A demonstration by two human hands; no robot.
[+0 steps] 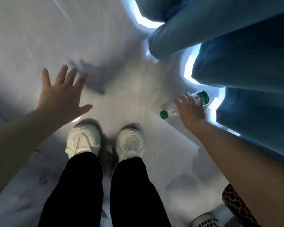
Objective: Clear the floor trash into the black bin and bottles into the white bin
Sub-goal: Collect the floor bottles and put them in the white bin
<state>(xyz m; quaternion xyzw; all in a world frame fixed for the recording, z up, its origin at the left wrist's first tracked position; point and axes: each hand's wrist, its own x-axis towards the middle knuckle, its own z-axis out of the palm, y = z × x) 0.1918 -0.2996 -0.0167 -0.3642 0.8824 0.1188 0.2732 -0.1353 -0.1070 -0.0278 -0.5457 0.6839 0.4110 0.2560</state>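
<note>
In the right hand [191,110], a clear, green-capped, green-labelled bottle [170,110].

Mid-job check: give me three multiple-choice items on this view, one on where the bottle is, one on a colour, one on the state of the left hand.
1. Where is the bottle?
A. Between the two shoes
B. Under the right hand, beside the blue upholstery
C. In the grip of the other hand

2. What colour is the bottle's cap?
A. Red
B. White
C. Green

3. What is the state of the left hand?
A. Open, fingers spread, holding nothing
B. Wrapped round a bottle
C. Balled into a fist

Answers:
1 B: the right hand's fingers curl over the bottle next to the blue upholstery.
2 C: the cap pointing toward the shoes is plainly green.
3 A: its fingers are splayed above the floor with nothing in them.
</note>
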